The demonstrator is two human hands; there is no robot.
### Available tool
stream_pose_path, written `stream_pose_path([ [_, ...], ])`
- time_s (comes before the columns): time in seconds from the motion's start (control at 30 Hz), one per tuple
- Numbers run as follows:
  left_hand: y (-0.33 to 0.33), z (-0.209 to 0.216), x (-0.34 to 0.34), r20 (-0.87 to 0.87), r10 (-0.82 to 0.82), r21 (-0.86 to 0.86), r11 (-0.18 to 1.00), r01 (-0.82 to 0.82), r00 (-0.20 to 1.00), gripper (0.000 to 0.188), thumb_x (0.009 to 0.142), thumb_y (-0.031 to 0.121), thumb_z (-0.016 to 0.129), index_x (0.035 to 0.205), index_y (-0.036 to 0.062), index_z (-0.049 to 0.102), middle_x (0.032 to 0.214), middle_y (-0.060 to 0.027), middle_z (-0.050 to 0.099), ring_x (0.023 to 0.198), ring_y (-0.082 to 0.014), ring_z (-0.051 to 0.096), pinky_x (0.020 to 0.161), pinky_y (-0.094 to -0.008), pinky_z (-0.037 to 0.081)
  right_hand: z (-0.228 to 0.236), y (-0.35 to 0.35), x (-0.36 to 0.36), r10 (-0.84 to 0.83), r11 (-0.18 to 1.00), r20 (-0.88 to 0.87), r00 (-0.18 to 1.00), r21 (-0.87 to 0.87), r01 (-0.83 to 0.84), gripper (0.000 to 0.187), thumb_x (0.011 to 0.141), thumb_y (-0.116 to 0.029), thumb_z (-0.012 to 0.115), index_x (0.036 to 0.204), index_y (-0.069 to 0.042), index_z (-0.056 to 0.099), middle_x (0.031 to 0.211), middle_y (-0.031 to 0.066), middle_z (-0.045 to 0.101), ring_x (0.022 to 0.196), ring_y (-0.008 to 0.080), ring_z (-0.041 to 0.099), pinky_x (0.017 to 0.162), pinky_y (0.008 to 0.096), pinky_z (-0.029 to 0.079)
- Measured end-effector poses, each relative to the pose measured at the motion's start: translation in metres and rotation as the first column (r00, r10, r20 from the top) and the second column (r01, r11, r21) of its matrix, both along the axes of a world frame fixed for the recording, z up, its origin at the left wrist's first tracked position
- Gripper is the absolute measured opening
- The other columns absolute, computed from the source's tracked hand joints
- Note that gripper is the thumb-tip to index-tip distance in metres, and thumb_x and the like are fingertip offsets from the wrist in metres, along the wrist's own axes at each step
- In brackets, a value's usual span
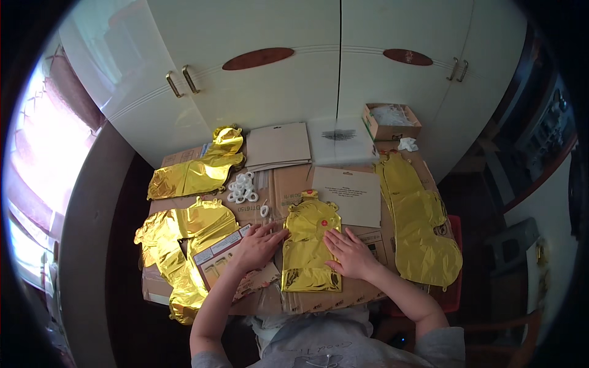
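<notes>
A flat, folded gold foil balloon lies in front of me, with a small red round mark near its top. My right hand rests on its right edge, fingers stretched out and apart. My left hand lies at its left edge, fingers extended toward the foil, over a printed card sleeve. Neither hand grips anything. Just above the folded foil is a small red and gold tab. A white ring lies up and to its left.
More gold foil balloons lie at left, far left and right. White rings form a pile. Brown cards, another printed card and clear plastic bags lie farther back. A small box stands near the cabinet.
</notes>
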State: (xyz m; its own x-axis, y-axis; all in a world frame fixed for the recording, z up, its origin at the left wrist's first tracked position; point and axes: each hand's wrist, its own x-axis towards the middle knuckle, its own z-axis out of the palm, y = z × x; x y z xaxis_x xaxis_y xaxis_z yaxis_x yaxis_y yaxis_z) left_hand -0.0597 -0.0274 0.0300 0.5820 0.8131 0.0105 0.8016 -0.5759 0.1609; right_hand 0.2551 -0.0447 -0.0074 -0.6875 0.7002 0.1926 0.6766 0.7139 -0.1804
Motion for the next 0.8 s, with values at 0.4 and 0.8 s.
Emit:
stream_pose_path([
  [0.4, 0.009, -0.026, -0.016, 0.160, -0.083, 0.048, 0.996, 0.076, 0.984, 0.038, 0.092, 0.020, 0.062, 0.129, 0.0179, 0.058, 0.137, 0.0031, 0.058, 0.141, -0.0268, 0.038, 0.110, -0.0508, 0.031, 0.000, 0.000, -0.001, 0.000, 1.000, 0.010, 1.000, 0.006, 0.000, 0.065, 0.096, -0.045, 0.053, 0.143, -0.001, 0.044, 0.149, 0.0137, 0.043, 0.142, 0.0257, 0.036, 0.118, 0.0495, 0.023],
  [0.8, 0.016, -0.006, -0.029, 0.038, -0.254, 0.056, 0.966, 0.252, 0.966, 0.038, 0.094, 0.030, 0.054, 0.129, 0.0197, 0.061, 0.143, 0.0005, 0.053, 0.144, -0.0277, 0.033, 0.115, -0.0544, 0.026, 0.002, 0.001, -0.002, 0.003, 1.000, 0.025, 1.000, -0.015, -0.003, 0.068, 0.095, -0.045, 0.056, 0.145, -0.002, 0.041, 0.151, 0.0141, 0.042, 0.142, 0.0269, 0.036, 0.118, 0.0491, 0.023],
])
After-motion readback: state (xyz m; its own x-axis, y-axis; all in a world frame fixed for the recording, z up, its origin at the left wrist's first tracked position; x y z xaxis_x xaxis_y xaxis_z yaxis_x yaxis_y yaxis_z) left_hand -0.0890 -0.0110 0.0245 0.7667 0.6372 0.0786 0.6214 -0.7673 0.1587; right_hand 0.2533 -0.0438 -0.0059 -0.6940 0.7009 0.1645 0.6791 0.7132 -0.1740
